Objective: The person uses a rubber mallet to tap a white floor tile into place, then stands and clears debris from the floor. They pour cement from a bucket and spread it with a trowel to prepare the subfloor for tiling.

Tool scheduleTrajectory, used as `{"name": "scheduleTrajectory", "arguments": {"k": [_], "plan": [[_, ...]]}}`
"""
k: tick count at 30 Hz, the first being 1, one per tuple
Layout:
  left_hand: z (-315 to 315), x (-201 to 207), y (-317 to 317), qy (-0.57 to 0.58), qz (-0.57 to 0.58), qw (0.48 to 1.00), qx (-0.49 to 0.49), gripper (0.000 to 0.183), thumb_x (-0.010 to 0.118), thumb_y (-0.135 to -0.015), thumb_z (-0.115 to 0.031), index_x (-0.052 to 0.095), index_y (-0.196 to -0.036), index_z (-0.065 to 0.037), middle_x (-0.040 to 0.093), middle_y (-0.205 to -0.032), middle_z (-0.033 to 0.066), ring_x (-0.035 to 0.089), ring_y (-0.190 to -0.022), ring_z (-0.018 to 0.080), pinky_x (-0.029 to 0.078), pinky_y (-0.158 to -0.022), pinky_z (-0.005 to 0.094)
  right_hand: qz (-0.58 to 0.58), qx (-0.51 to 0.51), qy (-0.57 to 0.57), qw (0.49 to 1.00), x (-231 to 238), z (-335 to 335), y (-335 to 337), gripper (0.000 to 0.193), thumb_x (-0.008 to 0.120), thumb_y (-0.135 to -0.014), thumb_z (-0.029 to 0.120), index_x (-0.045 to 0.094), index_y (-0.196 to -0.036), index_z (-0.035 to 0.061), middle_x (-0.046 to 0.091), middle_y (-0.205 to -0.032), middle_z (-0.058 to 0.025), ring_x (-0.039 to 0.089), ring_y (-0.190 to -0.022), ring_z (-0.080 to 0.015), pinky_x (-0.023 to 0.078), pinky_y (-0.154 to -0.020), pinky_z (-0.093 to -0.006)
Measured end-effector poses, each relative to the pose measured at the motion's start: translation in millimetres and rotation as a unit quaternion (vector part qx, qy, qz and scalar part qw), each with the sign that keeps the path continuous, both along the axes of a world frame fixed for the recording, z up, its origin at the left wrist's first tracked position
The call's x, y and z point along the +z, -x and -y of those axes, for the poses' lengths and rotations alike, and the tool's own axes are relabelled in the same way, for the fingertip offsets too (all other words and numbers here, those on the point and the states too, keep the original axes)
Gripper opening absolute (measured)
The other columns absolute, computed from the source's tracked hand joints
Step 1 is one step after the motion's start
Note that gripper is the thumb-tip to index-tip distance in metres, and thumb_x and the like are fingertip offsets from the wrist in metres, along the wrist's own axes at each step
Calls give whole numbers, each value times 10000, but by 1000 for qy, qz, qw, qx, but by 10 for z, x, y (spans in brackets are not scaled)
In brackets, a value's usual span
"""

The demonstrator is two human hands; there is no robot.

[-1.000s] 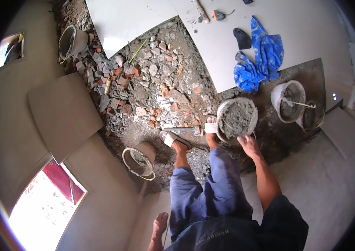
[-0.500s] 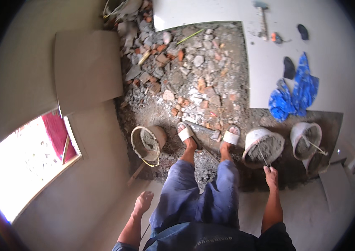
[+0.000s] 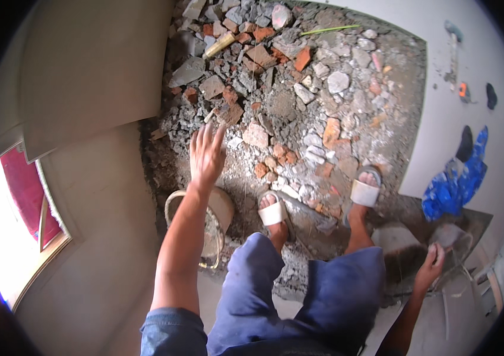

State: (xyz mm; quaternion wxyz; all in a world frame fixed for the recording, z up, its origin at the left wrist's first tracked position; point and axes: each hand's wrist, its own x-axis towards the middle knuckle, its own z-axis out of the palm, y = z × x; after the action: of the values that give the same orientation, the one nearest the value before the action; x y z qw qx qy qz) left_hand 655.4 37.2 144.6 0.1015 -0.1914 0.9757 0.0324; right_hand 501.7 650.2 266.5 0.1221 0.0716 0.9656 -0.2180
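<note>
My left hand reaches forward with its fingers stretched and spread, holding nothing. It hovers above broken brick and stone rubble, and a bucket with a yellowish handle stands under that forearm. On the other side, my right hand is beside two mortar buckets; its fingers are loosely bent and I see nothing in them. The nearer bucket and the farther bucket look hazy, so their contents are hard to make out. Between my sandalled feet lies a hammer-like tool, partly covered by rubble.
Large pale tiles border the rubble on the right. On them lie a crumpled blue plastic bag, a mallet, an orange tape measure and dark pads. A bare wall with a window opening rises at left.
My left hand has moved up and forward over the rubble, its fingers spreading. My right hand has come off the thin handle at the nearer bucket. The view has shifted and my legs appear turned.
</note>
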Motion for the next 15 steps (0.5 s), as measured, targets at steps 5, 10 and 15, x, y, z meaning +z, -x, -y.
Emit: {"name": "scheduleTrajectory", "arguments": {"k": [5, 10, 15], "plan": [[593, -1156, 1127, 7, 142, 990, -17, 932, 714, -807, -251, 115, -1521, -230, 127, -1576, 125, 177, -1440, 339, 219, -1161, 482, 11, 74, 129, 989, -1030, 926, 438, 245, 492, -968, 105, 565, -1133, -61, 600, -1067, -144, 588, -1003, -238, 456, -911, -330], [912, -1656, 1281, -79, 64, 993, -54, 948, 809, -713, -302, 244, -1466, -187, 358, -1462, 132, 423, -1307, 303, 373, -1077, 438, 62, 85, 71, 992, -1380, 961, 380, 253, 502, -934, 88, 564, -1137, -50, 588, -1087, -140, 562, -1020, -237, 447, -912, -341], [903, -1788, 1040, -43, -15, 999, 26, 755, 792, -741, -376, 370, -1308, -112, 603, -1109, 125, 611, -1009, 278, 481, -905, 443, 50, 44, -3, 998, -1346, 833, 382, 267, 527, -941, 142, 575, -1116, -53, 604, -1084, -148, 558, -1015, -237, 418, -926, -332]]}}
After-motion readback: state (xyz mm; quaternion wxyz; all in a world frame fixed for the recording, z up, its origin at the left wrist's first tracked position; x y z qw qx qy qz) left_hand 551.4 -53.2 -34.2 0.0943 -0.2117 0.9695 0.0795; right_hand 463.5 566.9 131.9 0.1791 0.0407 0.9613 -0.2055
